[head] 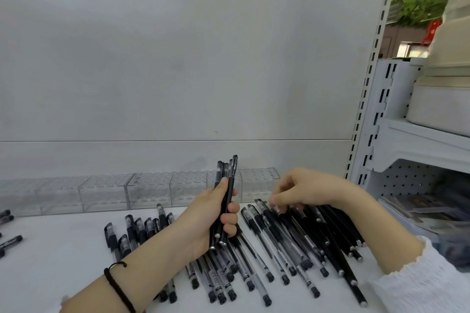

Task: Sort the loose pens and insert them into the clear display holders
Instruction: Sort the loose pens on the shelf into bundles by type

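Left hand [208,218], a black cord bracelet [117,284] at its wrist, with fingers and thumb curled tightly round an upright bundle of slim black capped pens [232,173], held above the white shelf surface [63,262]. Right hand [302,188] arched over the fanned heap of loose black and clear-barrelled pens [279,244], its bent fingertips [273,201] touching the pens' upper ends; whether they have hold of one cannot be told. A row of clear acrylic display holders [150,190] with perforated tops stands along the back panel, just behind both hands.
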